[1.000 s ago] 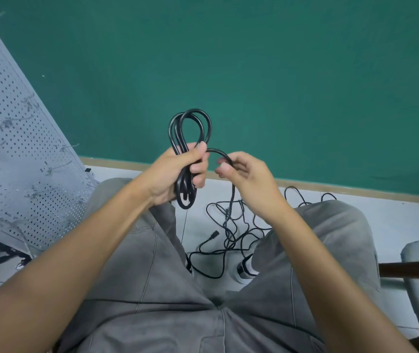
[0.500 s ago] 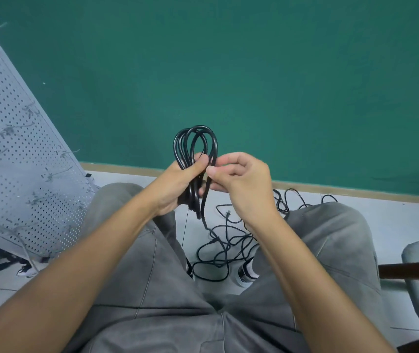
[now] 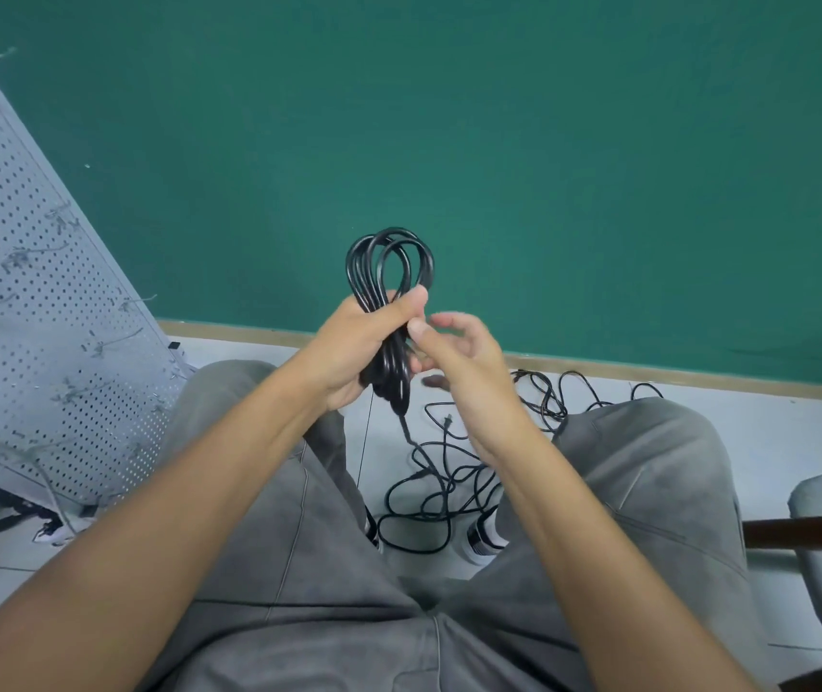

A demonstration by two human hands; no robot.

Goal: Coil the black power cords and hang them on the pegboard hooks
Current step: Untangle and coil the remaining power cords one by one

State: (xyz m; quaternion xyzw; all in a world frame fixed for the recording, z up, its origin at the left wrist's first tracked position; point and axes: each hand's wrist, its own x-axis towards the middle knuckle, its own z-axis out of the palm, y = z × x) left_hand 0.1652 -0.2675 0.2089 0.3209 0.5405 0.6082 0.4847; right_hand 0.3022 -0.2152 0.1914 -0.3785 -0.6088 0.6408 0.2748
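At far left, the perforated pegboard point(image 3: 34, 312) leans against the green wall, its wire hooks point(image 3: 132, 302) bare in the part I can see. Moving right, I watch the left hand point(image 3: 356, 344) clench round the waist of the coiled black power cord point(image 3: 389, 272), raised before the wall above the person's knees. The coil's long axis runs near vertical: its looped end points up, its gathered end down past the palm, and a loose tail point(image 3: 406, 432) drops from there toward the floor. Just right of the bundle, the right hand point(image 3: 464, 362) hovers with fingers loosely spread; its thumb tip lies against the strands, but I cannot tell whether it grasps any. Below and between the shoes, a tangle of loose cords point(image 3: 449, 491) sprawls over the pale tiles.

I judge the coiling step nearly finished for this cord. The next move calls for gathering or wrapping that hanging tail so the loops hold, then carrying the bundle leftward and slipping its upper loop over a hook.
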